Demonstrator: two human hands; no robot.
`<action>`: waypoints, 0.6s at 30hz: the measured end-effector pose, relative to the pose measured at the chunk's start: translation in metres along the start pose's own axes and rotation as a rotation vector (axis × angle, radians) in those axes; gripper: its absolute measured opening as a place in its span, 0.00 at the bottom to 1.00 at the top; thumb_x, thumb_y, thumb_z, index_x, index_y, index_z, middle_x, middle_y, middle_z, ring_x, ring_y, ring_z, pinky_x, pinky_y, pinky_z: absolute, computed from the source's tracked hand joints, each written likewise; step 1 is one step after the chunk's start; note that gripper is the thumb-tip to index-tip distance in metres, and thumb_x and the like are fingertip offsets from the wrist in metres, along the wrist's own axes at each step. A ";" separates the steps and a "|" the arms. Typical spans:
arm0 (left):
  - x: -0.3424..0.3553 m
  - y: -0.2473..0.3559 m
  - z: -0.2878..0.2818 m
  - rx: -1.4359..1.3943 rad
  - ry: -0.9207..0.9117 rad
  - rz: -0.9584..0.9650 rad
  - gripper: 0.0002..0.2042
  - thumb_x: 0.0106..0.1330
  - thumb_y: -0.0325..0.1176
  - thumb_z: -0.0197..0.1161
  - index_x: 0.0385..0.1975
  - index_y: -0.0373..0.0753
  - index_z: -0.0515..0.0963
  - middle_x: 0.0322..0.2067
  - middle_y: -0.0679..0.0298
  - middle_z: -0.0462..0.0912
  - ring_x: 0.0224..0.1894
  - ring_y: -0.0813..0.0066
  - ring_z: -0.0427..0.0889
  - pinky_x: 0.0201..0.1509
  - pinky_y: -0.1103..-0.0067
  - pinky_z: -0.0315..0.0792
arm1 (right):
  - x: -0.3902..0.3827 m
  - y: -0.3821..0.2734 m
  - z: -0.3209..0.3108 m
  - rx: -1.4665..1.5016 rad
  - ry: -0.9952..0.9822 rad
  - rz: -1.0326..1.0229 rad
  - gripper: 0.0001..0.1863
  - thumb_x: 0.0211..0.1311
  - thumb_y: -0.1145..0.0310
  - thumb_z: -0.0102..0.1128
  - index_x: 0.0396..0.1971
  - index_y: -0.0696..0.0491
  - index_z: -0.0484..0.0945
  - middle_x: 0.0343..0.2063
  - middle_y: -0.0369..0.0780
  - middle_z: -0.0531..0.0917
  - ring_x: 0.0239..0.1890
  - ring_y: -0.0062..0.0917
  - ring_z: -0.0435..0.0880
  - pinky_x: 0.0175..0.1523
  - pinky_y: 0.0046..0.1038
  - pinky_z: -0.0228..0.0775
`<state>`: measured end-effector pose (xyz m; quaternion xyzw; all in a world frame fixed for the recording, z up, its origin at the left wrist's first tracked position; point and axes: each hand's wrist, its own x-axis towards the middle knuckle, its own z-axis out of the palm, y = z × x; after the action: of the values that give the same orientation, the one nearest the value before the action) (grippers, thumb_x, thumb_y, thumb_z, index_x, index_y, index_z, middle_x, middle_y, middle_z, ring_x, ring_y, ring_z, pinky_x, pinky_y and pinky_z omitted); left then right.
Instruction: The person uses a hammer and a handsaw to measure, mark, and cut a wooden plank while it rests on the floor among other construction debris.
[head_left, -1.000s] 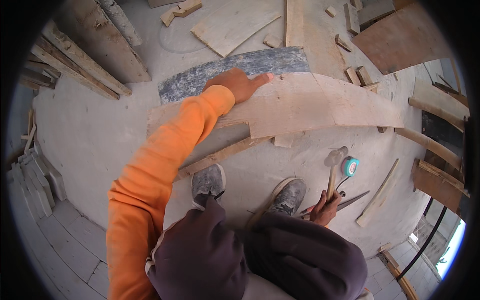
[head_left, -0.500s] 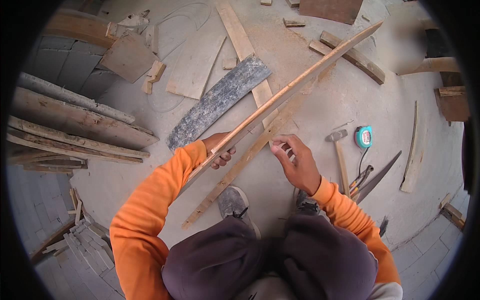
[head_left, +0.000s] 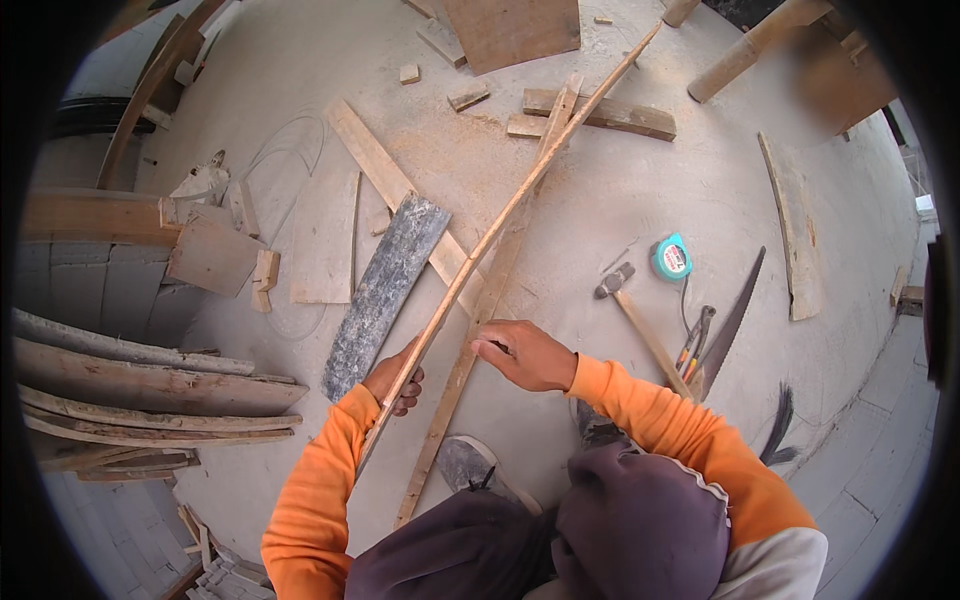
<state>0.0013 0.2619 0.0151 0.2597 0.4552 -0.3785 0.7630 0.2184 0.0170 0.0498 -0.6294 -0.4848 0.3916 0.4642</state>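
My left hand [head_left: 393, 377] grips a thin curved wooden board [head_left: 505, 215] seen edge-on, which runs from beside my left sleeve up to the far right of the floor. My right hand [head_left: 525, 355] hovers just right of the board, fingers bent, with its fingertips touching a narrow wooden slat [head_left: 480, 320] that lies on the concrete floor under the board. Both sleeves are orange. My shoes [head_left: 470, 465] stand below the hands.
A hammer [head_left: 640, 320], a teal tape measure [head_left: 672, 258], pliers [head_left: 695, 340] and a hand saw [head_left: 730, 325] lie to the right. A grey plank [head_left: 385, 290] and flat boards lie to the left. Stacked planks [head_left: 140, 390] fill the left side, offcuts the top.
The view has shifted, so the floor clutter sits differently. My right hand left the tools a second ago and now rests by the slat; my left hand keeps the board turned on edge.
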 end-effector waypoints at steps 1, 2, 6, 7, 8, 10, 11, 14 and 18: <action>0.003 -0.002 -0.026 -0.095 -0.171 0.003 0.25 0.73 0.59 0.46 0.39 0.40 0.73 0.21 0.67 0.71 0.19 0.71 0.71 0.22 0.74 0.69 | -0.009 0.006 -0.012 -0.040 -0.013 0.014 0.13 0.72 0.67 0.51 0.34 0.61 0.77 0.29 0.51 0.77 0.36 0.50 0.77 0.43 0.44 0.69; 0.010 -0.004 -0.018 -0.131 -0.172 0.001 0.26 0.73 0.61 0.45 0.35 0.41 0.72 0.19 0.69 0.69 0.17 0.73 0.69 0.19 0.75 0.66 | -0.029 0.021 -0.027 -0.084 -0.030 0.058 0.13 0.72 0.66 0.51 0.33 0.61 0.77 0.28 0.51 0.76 0.36 0.50 0.77 0.43 0.44 0.68; 0.015 -0.016 -0.029 -0.214 -0.294 -0.050 0.25 0.73 0.61 0.45 0.36 0.40 0.71 0.19 0.70 0.67 0.17 0.75 0.66 0.18 0.76 0.64 | -0.101 0.044 -0.073 -0.487 0.416 0.238 0.13 0.70 0.66 0.55 0.33 0.62 0.77 0.30 0.51 0.76 0.35 0.49 0.78 0.41 0.43 0.71; 0.019 -0.017 -0.027 -0.207 -0.297 -0.059 0.25 0.72 0.61 0.45 0.36 0.40 0.71 0.19 0.70 0.67 0.17 0.75 0.66 0.18 0.76 0.64 | -0.122 0.058 -0.085 -0.567 0.403 0.348 0.14 0.69 0.64 0.57 0.35 0.62 0.78 0.31 0.51 0.76 0.34 0.49 0.79 0.41 0.43 0.72; 0.026 -0.019 -0.024 -0.201 -0.310 -0.072 0.25 0.72 0.61 0.46 0.36 0.40 0.71 0.19 0.70 0.67 0.17 0.75 0.66 0.18 0.76 0.64 | -0.142 0.070 -0.096 -0.652 0.386 0.468 0.15 0.68 0.62 0.59 0.37 0.62 0.78 0.32 0.52 0.76 0.33 0.49 0.79 0.40 0.42 0.73; 0.028 -0.022 -0.022 -0.220 -0.366 -0.066 0.24 0.73 0.59 0.46 0.37 0.40 0.70 0.19 0.70 0.66 0.17 0.75 0.65 0.18 0.76 0.64 | -0.166 0.084 -0.104 -0.824 0.427 0.571 0.19 0.66 0.59 0.62 0.43 0.62 0.78 0.33 0.51 0.76 0.33 0.47 0.81 0.40 0.41 0.75; 0.024 -0.022 -0.023 -0.177 -0.324 -0.056 0.25 0.72 0.60 0.46 0.35 0.40 0.70 0.19 0.70 0.66 0.17 0.76 0.66 0.18 0.77 0.64 | -0.164 0.081 -0.103 -0.895 0.443 0.616 0.21 0.65 0.58 0.63 0.45 0.62 0.78 0.33 0.51 0.76 0.33 0.47 0.82 0.40 0.41 0.76; 0.011 -0.017 -0.022 -0.029 -0.147 -0.041 0.30 0.71 0.66 0.45 0.30 0.38 0.71 0.20 0.67 0.69 0.19 0.74 0.69 0.22 0.76 0.67 | -0.124 0.067 -0.116 -0.606 0.501 0.539 0.31 0.64 0.52 0.65 0.58 0.61 0.73 0.45 0.52 0.76 0.37 0.40 0.85 0.42 0.36 0.81; -0.007 -0.006 0.040 0.521 0.565 0.220 0.42 0.67 0.72 0.45 0.28 0.27 0.77 0.28 0.54 0.81 0.31 0.57 0.80 0.40 0.67 0.74 | -0.053 0.039 -0.147 0.525 0.699 0.439 0.38 0.67 0.50 0.65 0.65 0.62 0.65 0.55 0.51 0.76 0.47 0.32 0.83 0.46 0.33 0.81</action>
<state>0.0137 0.2313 0.0392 0.5855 0.5054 -0.3110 0.5523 0.3550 -0.0684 0.0531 -0.6722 -0.0406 0.3545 0.6487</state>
